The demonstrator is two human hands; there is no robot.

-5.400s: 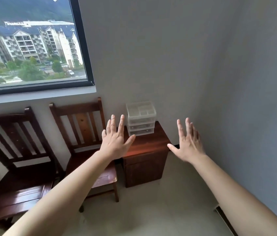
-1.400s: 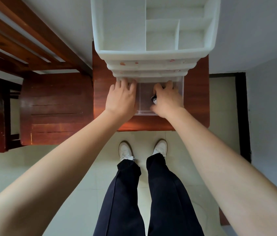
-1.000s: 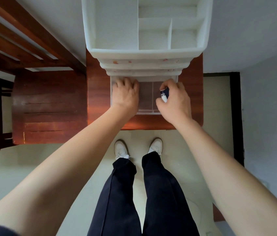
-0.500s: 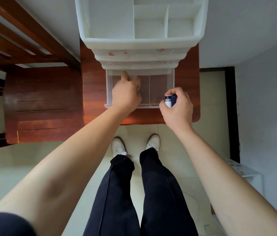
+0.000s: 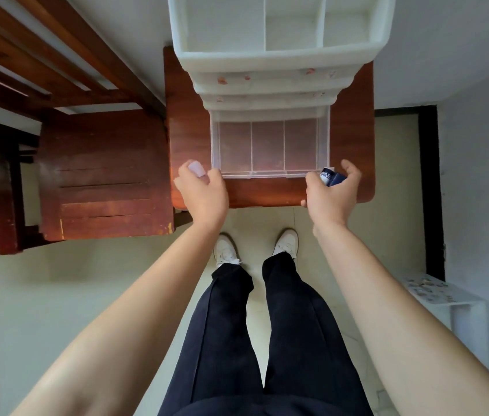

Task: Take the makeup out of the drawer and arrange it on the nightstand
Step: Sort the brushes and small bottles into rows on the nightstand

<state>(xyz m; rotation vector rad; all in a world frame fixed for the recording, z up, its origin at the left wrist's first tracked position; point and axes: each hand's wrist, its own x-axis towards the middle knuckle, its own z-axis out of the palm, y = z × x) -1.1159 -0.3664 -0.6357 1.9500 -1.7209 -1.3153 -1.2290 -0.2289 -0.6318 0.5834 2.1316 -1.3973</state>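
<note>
1. Makeup is out of the clear drawer [image 5: 267, 145] and in both hands. The left hand [image 5: 204, 192] pinches a small pale piece [image 5: 196, 169] at its fingertips. The right hand [image 5: 330, 199] curls around a dark blue tube [image 5: 331, 178] with a white label. Both are held over the nightstand surface [image 5: 267, 192], at the drawer's front corners.
2. Risk: the free strips of surface are narrow. A tube laid on its side near the front edge could roll to the floor.
3. Risk: the pale piece is held only by the fingertips, so it could slip on release.
4. Risk: the drawer is pulled far out of the white organizer [image 5: 279, 60]. A wrist bumping it could drag or tip the light stack.
5. Count: 2 makeup pieces, 2 hands and 1 open drawer with 3 compartments that look bare. There are 2 closed drawers above it, with reddish specks behind their fronts. The organizer has 1 top tray. There is 1 wooden chair [image 5: 102, 175] just beside the nightstand, and part of 1 more at the left edge.
</note>
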